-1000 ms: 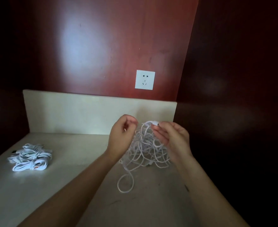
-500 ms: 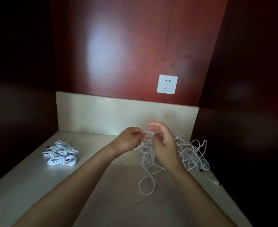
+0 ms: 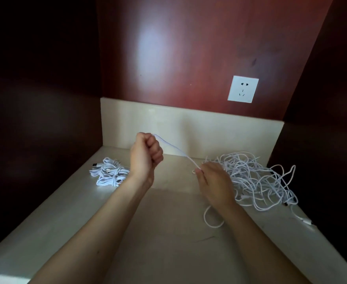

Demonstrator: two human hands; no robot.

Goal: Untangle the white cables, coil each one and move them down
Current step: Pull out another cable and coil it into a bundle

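Your left hand (image 3: 146, 158) is up off the counter (image 3: 164, 238), closed in a fist with the forearm angled up from the lower left. The fingers are curled round one white cable strand (image 3: 176, 149), which comes out at the top of the fist. The strand runs taut, down and to the right, to your right hand (image 3: 213, 181).

The right hand sits lower, close to the counter, fingers pointing away from you. Its thumb and fingertips (image 3: 198, 171) pinch the same strand; the other fingers are loosely bent.

The tangled cable pile (image 3: 256, 177) lies on the counter just right of the right hand, touching it, near the back right corner. One loose loop (image 3: 212, 217) trails out below the right wrist, and a plug end (image 3: 306, 221) lies at the counter's right edge.

The coiled cable bundle (image 3: 109, 174) is on the far left of the counter, behind the left forearm, well apart from the tangle. A white wall socket (image 3: 243, 89) sits on the red wood panel above.
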